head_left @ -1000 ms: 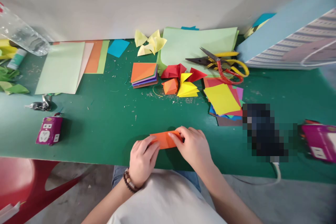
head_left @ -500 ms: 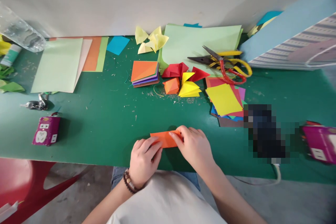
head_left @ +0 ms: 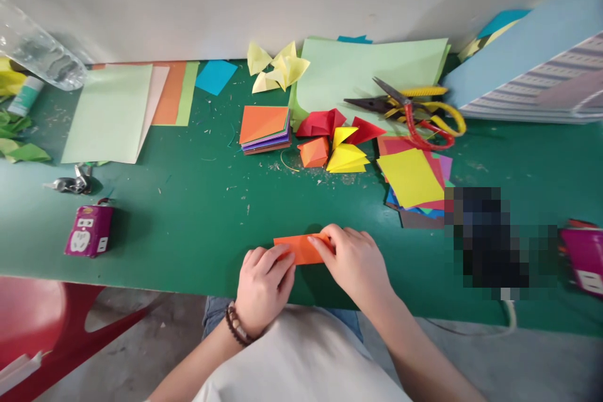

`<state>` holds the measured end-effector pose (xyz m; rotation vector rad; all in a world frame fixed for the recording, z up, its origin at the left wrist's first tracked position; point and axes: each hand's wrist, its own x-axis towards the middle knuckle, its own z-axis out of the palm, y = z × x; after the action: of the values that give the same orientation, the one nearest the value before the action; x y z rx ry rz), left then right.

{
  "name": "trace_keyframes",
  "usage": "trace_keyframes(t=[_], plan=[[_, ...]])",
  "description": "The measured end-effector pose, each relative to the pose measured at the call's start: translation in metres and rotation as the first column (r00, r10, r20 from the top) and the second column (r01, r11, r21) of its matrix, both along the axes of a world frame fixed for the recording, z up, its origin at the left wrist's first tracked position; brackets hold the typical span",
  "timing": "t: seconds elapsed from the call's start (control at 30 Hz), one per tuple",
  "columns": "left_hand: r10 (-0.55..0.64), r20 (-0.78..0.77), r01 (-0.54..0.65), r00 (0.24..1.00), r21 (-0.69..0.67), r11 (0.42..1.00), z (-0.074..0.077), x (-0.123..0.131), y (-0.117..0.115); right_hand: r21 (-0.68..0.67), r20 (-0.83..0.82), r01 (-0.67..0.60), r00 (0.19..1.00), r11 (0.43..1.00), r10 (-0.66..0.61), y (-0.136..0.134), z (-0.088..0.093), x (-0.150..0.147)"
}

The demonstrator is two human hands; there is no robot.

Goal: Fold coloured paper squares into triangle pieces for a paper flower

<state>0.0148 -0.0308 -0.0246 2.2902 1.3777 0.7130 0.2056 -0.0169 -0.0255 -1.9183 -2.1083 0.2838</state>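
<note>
A folded strip of orange paper (head_left: 305, 250) lies near the front edge of the green table, between my two hands. My left hand (head_left: 264, 282) has its fingers closed on the strip's left end. At the right end, my right hand (head_left: 353, 257) pinches the paper between thumb and fingers. Beyond them sits a stack of coloured squares (head_left: 264, 125), orange on top. To its right are a small folded orange piece (head_left: 314, 152), yellow folded pieces (head_left: 347, 158) and red folded pieces (head_left: 322, 123).
Scissors (head_left: 426, 125) and pliers (head_left: 372, 105) rest on pale green sheets (head_left: 367, 69). Loose squares, yellow uppermost (head_left: 411, 177), and a blurred dark object (head_left: 490, 239) are at right. Purple power block (head_left: 89, 230), pale sheets (head_left: 108, 113) and a bottle (head_left: 42, 44) stand left.
The whole view has shifted slightly, so the table's things appear a little further right. Both hands keep their hold on the orange strip, with no clear change in the fold.
</note>
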Motion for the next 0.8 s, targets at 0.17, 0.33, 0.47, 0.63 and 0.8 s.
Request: trace_keyframes(t=[0.17,0.33,0.47,0.63,0.8], plan=[[-0.024,-0.038,0.024,0.999,-0.008,1.0,-0.001,-0.001,-0.001,-0.001,-0.004,-0.002,1.0,1.0,0.002,0.0,0.0,0.0],[-0.065,-0.085,0.065,0.994,0.001,0.998,0.0,-0.003,0.001,0.006,-0.001,0.002,1.0,1.0,-0.002,-0.001,-0.001,0.0],[-0.078,-0.1,0.078,0.992,-0.001,0.997,0.001,-0.003,0.001,0.001,0.006,0.011,1.0,1.0,-0.011,-0.002,-0.001,-0.001],[-0.108,-0.102,0.105,0.989,-0.034,0.994,0.005,-0.005,0.008,-0.013,0.033,0.015,0.999,1.0,-0.015,-0.002,-0.001,-0.001],[-0.229,-0.122,0.228,0.966,-0.021,0.973,0.01,-0.013,0.028,0.001,0.044,0.007,0.999,1.0,-0.007,-0.003,-0.002,-0.001]])
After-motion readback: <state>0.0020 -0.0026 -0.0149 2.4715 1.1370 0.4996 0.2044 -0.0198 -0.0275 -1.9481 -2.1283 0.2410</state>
